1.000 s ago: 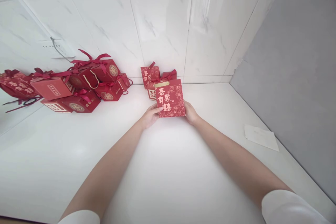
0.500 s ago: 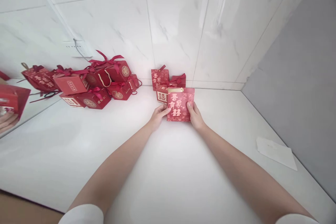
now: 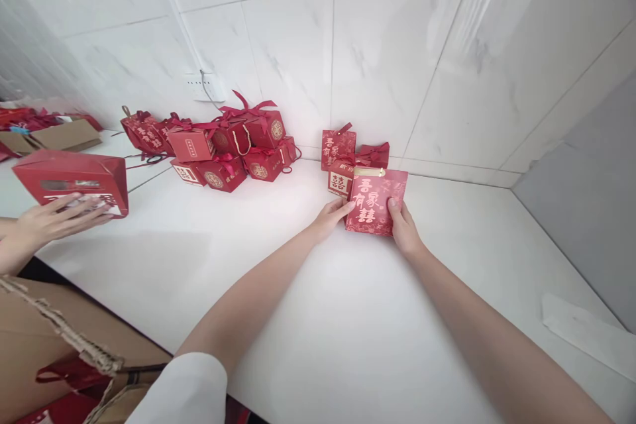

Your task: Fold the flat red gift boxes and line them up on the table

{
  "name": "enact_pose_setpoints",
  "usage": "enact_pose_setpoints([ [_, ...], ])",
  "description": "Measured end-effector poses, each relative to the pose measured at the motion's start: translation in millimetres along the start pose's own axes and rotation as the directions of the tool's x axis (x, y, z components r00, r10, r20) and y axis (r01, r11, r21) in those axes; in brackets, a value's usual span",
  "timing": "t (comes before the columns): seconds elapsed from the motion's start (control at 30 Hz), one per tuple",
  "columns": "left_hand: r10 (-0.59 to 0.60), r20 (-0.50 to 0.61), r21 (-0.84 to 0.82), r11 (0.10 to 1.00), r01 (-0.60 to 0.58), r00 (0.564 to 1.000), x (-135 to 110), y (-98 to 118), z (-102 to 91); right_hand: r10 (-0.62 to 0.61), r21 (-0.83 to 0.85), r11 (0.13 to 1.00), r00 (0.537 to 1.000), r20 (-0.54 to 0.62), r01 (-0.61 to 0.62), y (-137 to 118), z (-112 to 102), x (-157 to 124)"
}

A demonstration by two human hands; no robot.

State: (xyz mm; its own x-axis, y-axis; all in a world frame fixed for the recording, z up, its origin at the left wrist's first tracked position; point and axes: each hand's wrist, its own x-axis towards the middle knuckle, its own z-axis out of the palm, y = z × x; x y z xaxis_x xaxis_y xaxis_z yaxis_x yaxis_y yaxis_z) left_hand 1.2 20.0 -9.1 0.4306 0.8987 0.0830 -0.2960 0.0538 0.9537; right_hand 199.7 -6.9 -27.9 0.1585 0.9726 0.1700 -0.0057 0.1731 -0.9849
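Note:
Between my two hands stands a red gift box (image 3: 375, 212) with pale Chinese characters and a gold strip along its top. My left hand (image 3: 334, 217) grips its left edge, thumb on the front. On the right edge my right hand (image 3: 405, 225) is closed, thumb also across the front; the fingers behind are hidden. Just behind it sit a small box with a double-happiness label (image 3: 340, 180), a red box with similar characters (image 3: 338, 146) and a ribbon-tied red box (image 3: 373, 154). The held box partly covers the small one.
Several red ribbon-tied boxes (image 3: 223, 152) are piled against the tiled wall. At left, another person's hand (image 3: 64, 218) holds a large red box (image 3: 74, 175). Below it is an open cardboard carton (image 3: 40, 318). A white sheet (image 3: 586, 331) lies at the right.
The view has turned left, so everything sits further right and the carton shows. The other person's red box has come further into view. Both my hands keep hold of the gift box.

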Motion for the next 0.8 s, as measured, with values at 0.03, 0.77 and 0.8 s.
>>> enact_pose_setpoints([
  [0.03,0.005,0.008,-0.001,1.0,-0.005,1.0,-0.1,-0.6,0.1,0.006,-0.004,1.0,1.0,-0.002,-0.006,-0.6,-0.2,-0.4],
  [0.77,0.397,-0.122,0.56,0.784,-0.267,0.91,5.2,3.3,2.2,-0.046,-0.1,0.994,0.997,0.069,0.053,-5.5,2.4,3.4],
  [0.8,0.418,-0.131,0.584,0.765,-0.27,0.899,5.3,4.4,1.9,-0.052,-0.109,0.992,0.995,0.085,0.061,-6.7,3.0,2.9],
])
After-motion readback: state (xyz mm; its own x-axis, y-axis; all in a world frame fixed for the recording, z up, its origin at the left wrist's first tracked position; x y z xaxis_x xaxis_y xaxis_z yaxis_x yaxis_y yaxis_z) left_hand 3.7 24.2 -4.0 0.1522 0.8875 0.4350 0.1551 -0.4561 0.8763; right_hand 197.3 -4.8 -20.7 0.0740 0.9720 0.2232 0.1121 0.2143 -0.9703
